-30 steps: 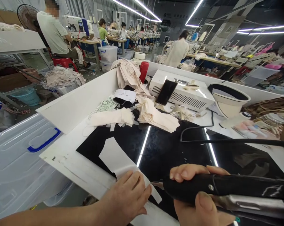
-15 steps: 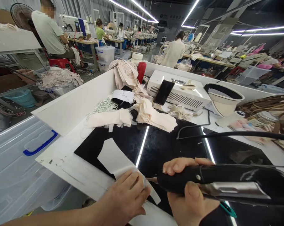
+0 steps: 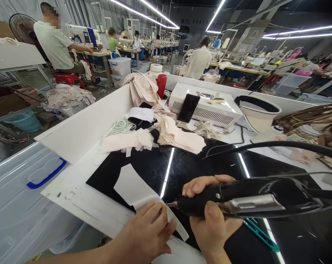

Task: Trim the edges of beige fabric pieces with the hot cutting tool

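My left hand presses down on a curved white fabric-like piece, its fingers stretched forward and slightly bent. Beneath the piece is a shiny black sheet; part of the piece runs over the sheet's near edge. Wrapped in my right hand is a black corded hand tool with a metal lever and a narrow metal tip. The tip points left and lies at the piece's right edge, beside my left fingertips; whether it touches is unclear. A teal slim-handled tool lies right of my right hand.
Stacked cream fabric pieces, tangled pale cord and a phone leaning on a white vented box stand behind the sheet. The tool's black cable arcs rightward. A lidded plastic bin is at left. Several people sit at sewing machines beyond.
The hand tool and my right hand have shifted left and slightly up along the white piece's edge. More of the teal tool now shows. My left hand stays nearly in place.
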Action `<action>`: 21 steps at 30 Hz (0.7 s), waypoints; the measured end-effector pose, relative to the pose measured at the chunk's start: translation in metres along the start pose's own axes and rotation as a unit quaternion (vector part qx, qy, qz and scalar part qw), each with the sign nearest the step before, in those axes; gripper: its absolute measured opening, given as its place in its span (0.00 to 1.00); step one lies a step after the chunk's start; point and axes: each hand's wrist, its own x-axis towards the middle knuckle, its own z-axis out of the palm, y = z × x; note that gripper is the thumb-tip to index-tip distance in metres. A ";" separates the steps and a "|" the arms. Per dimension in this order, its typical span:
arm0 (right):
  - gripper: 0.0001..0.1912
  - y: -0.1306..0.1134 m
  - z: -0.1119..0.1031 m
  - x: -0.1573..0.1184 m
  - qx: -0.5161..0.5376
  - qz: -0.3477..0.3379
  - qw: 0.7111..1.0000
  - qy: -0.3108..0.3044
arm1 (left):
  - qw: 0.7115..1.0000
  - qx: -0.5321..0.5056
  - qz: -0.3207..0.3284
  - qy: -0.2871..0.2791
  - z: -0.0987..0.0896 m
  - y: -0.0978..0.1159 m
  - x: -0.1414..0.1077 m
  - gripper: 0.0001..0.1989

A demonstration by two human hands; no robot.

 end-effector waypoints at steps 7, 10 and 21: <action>0.16 0.004 0.001 -0.002 -0.010 0.004 1.000 -0.003 | 1.000 -0.009 0.000 0.001 0.000 -0.001 -0.001 0.42; 0.15 0.002 0.002 0.000 -0.017 0.007 1.000 0.005 | 1.000 -0.003 0.003 0.002 0.002 0.000 -0.003 0.41; 0.16 -0.002 -0.006 -0.003 -0.036 -0.007 0.999 0.004 | 1.000 0.020 0.014 0.001 0.000 -0.001 0.000 0.41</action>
